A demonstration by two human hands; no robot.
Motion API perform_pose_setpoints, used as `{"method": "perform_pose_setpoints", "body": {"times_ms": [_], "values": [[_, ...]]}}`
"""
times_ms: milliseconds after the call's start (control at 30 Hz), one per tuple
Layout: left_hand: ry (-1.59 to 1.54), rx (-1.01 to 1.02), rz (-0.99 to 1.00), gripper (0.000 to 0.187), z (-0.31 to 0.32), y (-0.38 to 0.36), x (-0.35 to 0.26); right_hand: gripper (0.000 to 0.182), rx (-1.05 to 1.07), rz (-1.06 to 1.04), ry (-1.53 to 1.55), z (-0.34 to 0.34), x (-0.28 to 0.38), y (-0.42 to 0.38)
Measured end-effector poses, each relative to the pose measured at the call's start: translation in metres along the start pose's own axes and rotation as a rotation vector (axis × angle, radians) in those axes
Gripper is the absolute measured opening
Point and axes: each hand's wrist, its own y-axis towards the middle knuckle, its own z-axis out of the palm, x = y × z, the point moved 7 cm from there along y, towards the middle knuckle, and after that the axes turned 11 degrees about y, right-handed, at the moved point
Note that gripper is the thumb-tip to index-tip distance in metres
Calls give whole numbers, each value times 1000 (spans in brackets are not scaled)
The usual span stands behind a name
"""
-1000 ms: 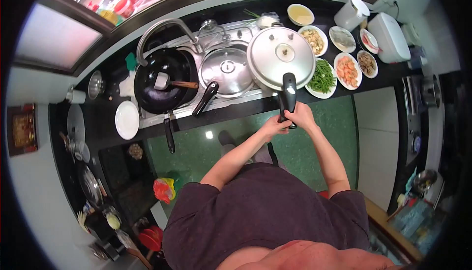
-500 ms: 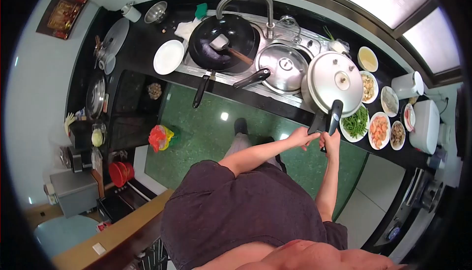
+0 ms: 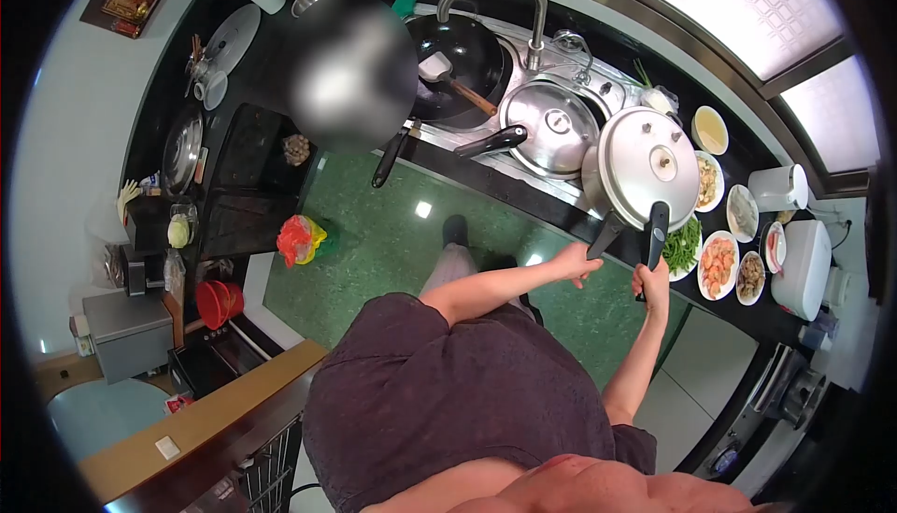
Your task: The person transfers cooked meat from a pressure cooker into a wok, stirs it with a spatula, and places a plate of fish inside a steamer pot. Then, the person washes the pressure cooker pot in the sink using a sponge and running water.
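A silver pressure cooker (image 3: 635, 177) stands at the counter's front edge, right of the sink. My left hand (image 3: 573, 264) is closed around its black pot handle (image 3: 605, 233). Fingers of my right hand (image 3: 653, 284) wrap round the end of the black lid handle (image 3: 657, 233). The two handles point toward me, with a gap between them. The lid still sits on the pot. Just left of it is a frying pan (image 3: 486, 143) with a shiny metal lid (image 3: 559, 121) over the sink.
A black wok (image 3: 476, 50) holding a spatula (image 3: 458, 81) rests in the sink under the tap (image 3: 537, 18). Plates of green beans (image 3: 680, 248), shrimp (image 3: 719, 265) and other foods line the right counter. A blurred patch hides part of the left counter. A red-yellow bag (image 3: 301, 239) is on the floor.
The lid handle and my right hand have swung right, away from the pot handle, so the handles are now spread apart. The whole view has tilted slightly.
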Motion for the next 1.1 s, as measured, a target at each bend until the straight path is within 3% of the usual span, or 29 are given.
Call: {"method": "perform_pose_setpoints", "body": {"times_ms": [100, 200, 267, 433, 567, 667, 800, 933, 1100], "values": [[62, -7, -16, 35, -10, 0, 4, 12, 9, -19, -15, 1, 20, -6], [59, 44, 91, 31, -12, 12, 3, 11, 17, -11, -9, 11, 40, -11], [-198, 155, 116, 25, -10, 24, -5, 12, 0, -9, -13, 16, 59, -20], [-659, 291, -71, 11, -2, 44, -23, 10, -5, -19, 51, 14, 108, -39], [-510, 254, -20, 30, -4, 40, -33, 15, 20, -23, 122, 15, 139, -60], [-471, 237, 10, 31, -12, 40, -41, 20, 36, -3, 244, 11, 148, -72], [-383, 234, 5, 27, -29, 35, -54, 23, 14, -54, 153, 23, 168, -94], [-374, 279, 15, 30, -44, -5, -60, 39, -8, -51, 17, 42, 186, -118], [-428, 300, 60, 27, -85, -83, -64, 19, -22, -189, -443, 82, 229, -142]]}}
